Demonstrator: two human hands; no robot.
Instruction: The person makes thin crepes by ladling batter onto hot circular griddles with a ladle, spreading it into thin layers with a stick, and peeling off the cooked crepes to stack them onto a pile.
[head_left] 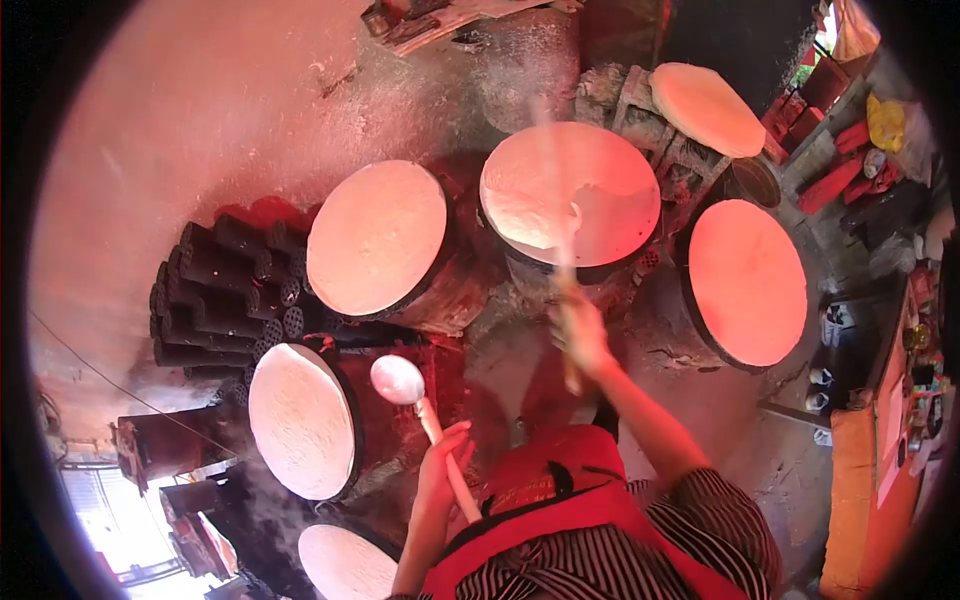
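My left hand (440,470) is wrapped round the pale handle of a ladle (398,380), its whitish bowl turned up in front of my body. In my right hand (582,330) is a long wooden stick (554,180), blurred along its length. The stick crosses over the middle round griddle (585,270). On that griddle lies a thin sheet of pale batter (525,215); a thicker, lighter patch covers its left part, and the right part looks smoother. Under the ladle side, a pale round flatbread (302,422) covers another griddle to the left.
More pale round sheets lie on griddles at upper left (378,238), right (748,283) and bottom (345,563). A flatbread (708,108) rests at upper right. Black perforated coal cylinders (220,270) are stacked against the wall. An orange-sided table (850,500) stands at far right.
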